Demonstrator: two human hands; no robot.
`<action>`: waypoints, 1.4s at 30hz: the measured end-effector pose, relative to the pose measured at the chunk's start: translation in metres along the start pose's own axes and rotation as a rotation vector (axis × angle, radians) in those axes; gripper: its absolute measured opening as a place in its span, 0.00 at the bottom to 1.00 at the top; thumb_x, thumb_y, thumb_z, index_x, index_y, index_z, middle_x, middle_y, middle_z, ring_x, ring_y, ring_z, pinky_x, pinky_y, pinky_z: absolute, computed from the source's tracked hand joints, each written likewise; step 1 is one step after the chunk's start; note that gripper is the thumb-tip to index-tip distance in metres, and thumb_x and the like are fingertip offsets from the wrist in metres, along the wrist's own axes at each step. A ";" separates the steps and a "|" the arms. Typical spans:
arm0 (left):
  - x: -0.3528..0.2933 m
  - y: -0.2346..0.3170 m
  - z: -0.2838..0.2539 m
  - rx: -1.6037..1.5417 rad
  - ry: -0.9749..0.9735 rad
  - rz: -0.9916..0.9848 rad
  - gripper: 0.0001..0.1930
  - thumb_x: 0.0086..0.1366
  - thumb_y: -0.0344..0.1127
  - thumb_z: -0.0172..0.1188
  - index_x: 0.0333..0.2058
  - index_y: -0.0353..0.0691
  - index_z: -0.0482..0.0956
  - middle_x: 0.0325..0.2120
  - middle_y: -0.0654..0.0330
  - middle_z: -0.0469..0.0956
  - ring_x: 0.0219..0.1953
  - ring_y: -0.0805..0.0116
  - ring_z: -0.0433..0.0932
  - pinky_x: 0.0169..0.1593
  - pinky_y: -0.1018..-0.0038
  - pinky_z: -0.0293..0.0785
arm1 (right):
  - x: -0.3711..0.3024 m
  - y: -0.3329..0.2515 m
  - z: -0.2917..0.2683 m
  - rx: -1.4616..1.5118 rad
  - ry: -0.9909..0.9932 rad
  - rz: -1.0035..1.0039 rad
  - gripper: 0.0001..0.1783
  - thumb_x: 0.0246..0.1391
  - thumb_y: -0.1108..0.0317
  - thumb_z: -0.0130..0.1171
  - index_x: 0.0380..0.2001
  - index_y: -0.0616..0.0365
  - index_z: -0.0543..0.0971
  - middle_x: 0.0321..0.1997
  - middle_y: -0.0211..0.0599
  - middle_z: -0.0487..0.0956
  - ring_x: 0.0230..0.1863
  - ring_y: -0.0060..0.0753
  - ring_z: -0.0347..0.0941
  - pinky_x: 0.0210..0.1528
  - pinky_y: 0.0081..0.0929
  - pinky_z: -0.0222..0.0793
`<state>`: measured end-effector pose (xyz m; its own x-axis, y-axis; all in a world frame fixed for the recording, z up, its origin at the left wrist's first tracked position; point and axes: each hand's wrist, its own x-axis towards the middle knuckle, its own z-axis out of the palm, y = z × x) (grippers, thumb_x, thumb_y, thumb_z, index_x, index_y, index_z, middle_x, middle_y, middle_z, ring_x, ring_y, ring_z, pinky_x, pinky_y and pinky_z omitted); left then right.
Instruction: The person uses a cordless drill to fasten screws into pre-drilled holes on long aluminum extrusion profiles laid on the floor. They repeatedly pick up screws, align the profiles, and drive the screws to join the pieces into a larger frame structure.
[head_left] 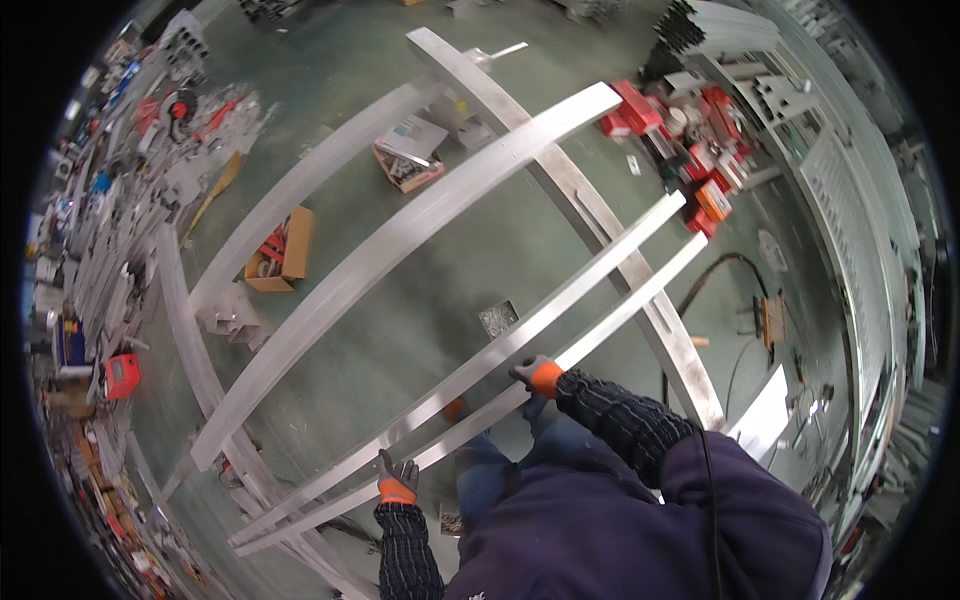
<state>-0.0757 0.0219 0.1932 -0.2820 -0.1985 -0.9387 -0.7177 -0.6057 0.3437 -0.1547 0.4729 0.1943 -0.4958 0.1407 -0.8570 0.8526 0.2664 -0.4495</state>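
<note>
Both my hands wear dark gloves with orange cuffs. A long, narrow silver metal bar [455,437] runs slantwise in front of me, its ends resting across two beams. My right hand [536,371] is closed over the middle of this bar. Farther left, my left hand [398,478] lies against the same bar, with its fingers stretched out and apart. Just beyond is a second, similar metal bar [470,372], roughly parallel to the first. The undersides of both hands are hidden.
A right-hand beam [575,195] and a left-hand beam [190,345] carry the bars. A wider bar [400,225] spans them farther away. On the green floor are an open cardboard box [296,245], a small tray of metal bits [498,319] and red boxes [638,108].
</note>
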 end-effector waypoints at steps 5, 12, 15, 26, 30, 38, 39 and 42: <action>0.059 0.021 -0.005 -0.080 -0.027 -0.156 0.62 0.50 0.72 0.71 0.73 0.46 0.49 0.69 0.50 0.53 0.63 0.52 0.65 0.67 0.58 0.66 | 0.022 -0.001 0.034 0.326 0.139 0.133 0.33 0.51 0.42 0.70 0.39 0.68 0.82 0.31 0.44 0.82 0.26 0.38 0.82 0.27 0.33 0.81; 0.106 0.057 -0.042 -0.205 -0.122 -0.092 0.46 0.54 0.69 0.70 0.61 0.42 0.66 0.63 0.53 0.65 0.60 0.54 0.69 0.63 0.57 0.69 | 0.035 -0.040 0.109 0.521 0.129 0.237 0.45 0.53 0.33 0.65 0.56 0.67 0.78 0.48 0.50 0.83 0.44 0.45 0.84 0.44 0.40 0.80; 0.120 0.057 -0.038 -0.301 0.012 -0.128 0.35 0.60 0.63 0.68 0.54 0.42 0.74 0.55 0.55 0.75 0.57 0.55 0.73 0.62 0.56 0.71 | 0.054 -0.035 0.130 0.409 0.273 0.276 0.41 0.54 0.34 0.63 0.53 0.62 0.81 0.48 0.48 0.84 0.49 0.47 0.83 0.48 0.41 0.78; 0.106 0.024 -0.046 -0.542 -0.039 0.100 0.14 0.63 0.38 0.65 0.46 0.40 0.82 0.44 0.51 0.84 0.50 0.51 0.82 0.57 0.55 0.80 | 0.035 -0.004 0.116 0.940 0.179 0.019 0.21 0.60 0.58 0.65 0.42 0.70 0.80 0.38 0.44 0.82 0.33 0.47 0.83 0.30 0.41 0.81; 0.088 0.029 -0.044 -0.612 -0.117 0.111 0.13 0.65 0.38 0.65 0.46 0.40 0.80 0.42 0.55 0.82 0.46 0.56 0.81 0.52 0.58 0.80 | 0.027 -0.011 0.089 1.044 0.043 -0.125 0.20 0.61 0.56 0.63 0.42 0.65 0.79 0.34 0.43 0.82 0.32 0.44 0.80 0.33 0.39 0.80; -0.016 0.095 0.047 -0.781 -0.225 0.236 0.06 0.70 0.37 0.63 0.40 0.42 0.79 0.34 0.62 0.81 0.36 0.67 0.81 0.38 0.69 0.79 | 0.063 -0.038 0.041 1.165 -0.209 -0.203 0.17 0.62 0.49 0.59 0.38 0.51 0.79 0.30 0.35 0.81 0.30 0.39 0.77 0.37 0.38 0.78; -0.011 0.109 0.043 -0.734 -0.289 0.296 0.08 0.70 0.38 0.63 0.41 0.42 0.79 0.33 0.64 0.79 0.37 0.68 0.79 0.39 0.69 0.79 | 0.067 -0.052 0.045 1.137 -0.210 -0.255 0.16 0.61 0.48 0.60 0.36 0.49 0.78 0.31 0.33 0.81 0.31 0.38 0.77 0.37 0.38 0.78; 0.008 0.159 0.066 -0.728 -0.348 0.384 0.13 0.73 0.42 0.60 0.48 0.40 0.78 0.36 0.64 0.78 0.39 0.71 0.77 0.41 0.70 0.78 | 0.077 -0.115 0.053 1.035 -0.185 -0.392 0.16 0.61 0.46 0.61 0.34 0.44 0.78 0.32 0.28 0.80 0.31 0.35 0.77 0.36 0.35 0.77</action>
<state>-0.2345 -0.0250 0.2419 -0.6820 -0.3150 -0.6600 0.0151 -0.9084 0.4179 -0.2817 0.4030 0.1669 -0.8011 0.0544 -0.5960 0.4124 -0.6715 -0.6156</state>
